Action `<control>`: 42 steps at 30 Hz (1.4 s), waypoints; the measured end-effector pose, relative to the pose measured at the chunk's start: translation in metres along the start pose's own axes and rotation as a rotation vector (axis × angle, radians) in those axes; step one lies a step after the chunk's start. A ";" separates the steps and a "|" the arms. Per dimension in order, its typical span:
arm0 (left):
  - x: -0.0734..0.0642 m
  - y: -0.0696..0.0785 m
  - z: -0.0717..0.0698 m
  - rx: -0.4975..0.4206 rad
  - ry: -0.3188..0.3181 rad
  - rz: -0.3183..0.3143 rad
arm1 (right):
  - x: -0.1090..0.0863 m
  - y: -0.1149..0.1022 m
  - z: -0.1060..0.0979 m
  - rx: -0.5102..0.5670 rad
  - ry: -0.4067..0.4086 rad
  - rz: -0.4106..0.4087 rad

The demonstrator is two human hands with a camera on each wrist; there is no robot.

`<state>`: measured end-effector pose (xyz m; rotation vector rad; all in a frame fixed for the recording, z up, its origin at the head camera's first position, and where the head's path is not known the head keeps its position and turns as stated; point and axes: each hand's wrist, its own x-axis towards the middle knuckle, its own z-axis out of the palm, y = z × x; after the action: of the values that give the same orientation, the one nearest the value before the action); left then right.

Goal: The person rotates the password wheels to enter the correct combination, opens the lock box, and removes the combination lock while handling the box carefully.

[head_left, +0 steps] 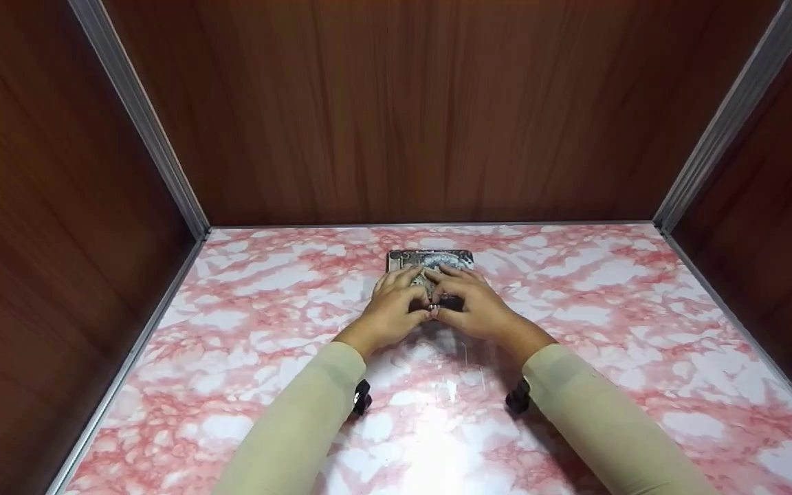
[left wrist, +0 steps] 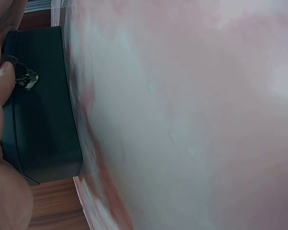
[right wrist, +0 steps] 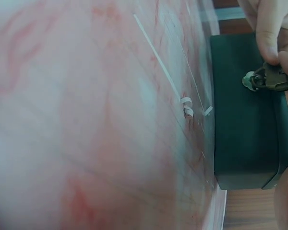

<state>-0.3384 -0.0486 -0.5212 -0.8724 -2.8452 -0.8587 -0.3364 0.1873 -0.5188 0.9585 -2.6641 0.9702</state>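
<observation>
A dark green box (left wrist: pixel 43 124) with a patterned lid (head_left: pixel 399 258) sits on the table towards the back wall, its lid down. On its front face is a small bronze-coloured metal clasp (right wrist: pixel 277 79) hooked at a ring. My left hand (head_left: pixel 390 311) lies over the left side of the box, thumb and fingertips pinching at the clasp. From the right, my right hand (head_left: pixel 476 306) comes over the lid, its thumb meeting the left thumb at the same clasp. Fingers partly hide the clasp and the middle of the lid.
Red-and-white marbled table (head_left: pixel 251 399) lies under the box. Brown wood panels (head_left: pixel 437 110) enclose the back and sides, with grey metal edging (head_left: pixel 141 110). Thin white scrap strips (right wrist: pixel 156 57) lie in front of the box. Black wrist pieces (head_left: pixel 361 397) hang below the sleeves.
</observation>
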 end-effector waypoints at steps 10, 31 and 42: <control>0.001 0.000 0.001 0.008 -0.004 -0.006 | 0.000 0.001 0.002 -0.014 0.011 -0.016; 0.000 0.002 -0.001 0.006 0.004 -0.006 | 0.001 0.001 0.000 -0.019 -0.007 -0.003; -0.001 0.002 -0.001 0.008 0.005 -0.004 | 0.001 0.002 0.001 -0.031 -0.001 -0.027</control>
<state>-0.3366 -0.0482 -0.5191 -0.8624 -2.8456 -0.8483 -0.3385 0.1878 -0.5204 0.9859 -2.6516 0.9203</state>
